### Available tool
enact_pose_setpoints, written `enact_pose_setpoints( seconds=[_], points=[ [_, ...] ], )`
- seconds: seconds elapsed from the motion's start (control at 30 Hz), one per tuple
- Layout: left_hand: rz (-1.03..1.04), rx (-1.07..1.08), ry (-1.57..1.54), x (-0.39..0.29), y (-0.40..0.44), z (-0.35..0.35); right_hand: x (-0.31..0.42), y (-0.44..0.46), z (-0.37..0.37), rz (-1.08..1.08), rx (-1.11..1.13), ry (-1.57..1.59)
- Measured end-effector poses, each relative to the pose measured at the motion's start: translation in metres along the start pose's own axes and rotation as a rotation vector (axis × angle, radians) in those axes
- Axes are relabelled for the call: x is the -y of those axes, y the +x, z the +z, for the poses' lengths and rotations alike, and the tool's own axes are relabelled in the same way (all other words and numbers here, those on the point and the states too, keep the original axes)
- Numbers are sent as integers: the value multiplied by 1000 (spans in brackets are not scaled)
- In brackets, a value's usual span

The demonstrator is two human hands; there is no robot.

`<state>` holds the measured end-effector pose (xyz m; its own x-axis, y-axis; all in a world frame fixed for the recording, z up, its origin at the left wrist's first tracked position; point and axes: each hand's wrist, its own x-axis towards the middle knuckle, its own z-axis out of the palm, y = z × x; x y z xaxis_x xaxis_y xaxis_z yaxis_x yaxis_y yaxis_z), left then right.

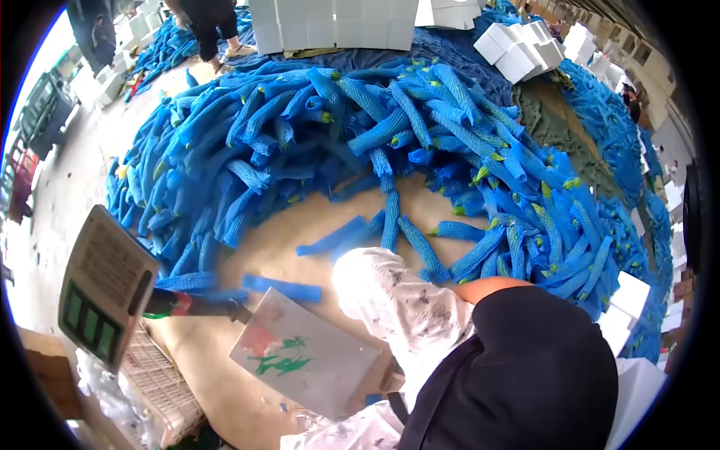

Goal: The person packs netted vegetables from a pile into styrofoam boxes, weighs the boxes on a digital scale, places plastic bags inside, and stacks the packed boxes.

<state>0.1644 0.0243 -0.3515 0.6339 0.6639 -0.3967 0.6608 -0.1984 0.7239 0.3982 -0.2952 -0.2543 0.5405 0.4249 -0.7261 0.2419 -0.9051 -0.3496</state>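
L hand and R hand aren't showing anywhere, so can't tell if either is open, closed or clamped on smth. Only a strip of bare skin (493,288) is showing, between the black top (540,352) and the raised knee of the printed white trousers (390,289); can't tell which limb it's belonging to.

Main thing, the heap of long produce in blue mesh sleeves (409,112), is lying in a big arc on the floor past the knee. Yellow-green tips are poking out of many pcs, so sleeving is looking done for those, judging by what's visible. Exact veg: can't tell. Approx. 2 flat-looking blue sleeves are lying nearer, incl. 1 just beside the scale platform (334,367); can't tell if they're filled.

Remaining work is looking large: lots of pcs are lying loose on the floor, w/ more heaped along the R edge of view. Scale's display head (112,281) is tilting at L; its digits aren't reading clearly. White foam boxes (334,26) are standing behind the heap, w/ another stack (521,52) to their R; contents aren't showing, so amt. packed, if any, can't be judged.
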Motion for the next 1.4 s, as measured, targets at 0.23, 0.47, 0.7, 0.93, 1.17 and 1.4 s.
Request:
enact_pose_setpoints(
  seconds=[0.23, 0.47, 0.7, 0.93, 1.17, 1.4],
  points=[
    [-702, -395, -101, 129, -211, 9, -57, 29, -33, -174, 49, -25],
    [-754, -681, -230, 117, -318, 134, -46, 120, -84, -258, 23, 144],
    [-847, -1029, -159, 16, -305, 68, 33, 199, -102, -341, 66, 228],
    [-722, -1413, -553, -46, -286, -3, 154, 250, -155, -516, -46, 404],
    [-504, -1704, 173, -85, -337, -160, 335, 107, -196, -1397, -77, 484],
    [-1621, -1494, 594, -86, -635, -73, 325, 70, -119, -1664, 174, 106]
  ],
)
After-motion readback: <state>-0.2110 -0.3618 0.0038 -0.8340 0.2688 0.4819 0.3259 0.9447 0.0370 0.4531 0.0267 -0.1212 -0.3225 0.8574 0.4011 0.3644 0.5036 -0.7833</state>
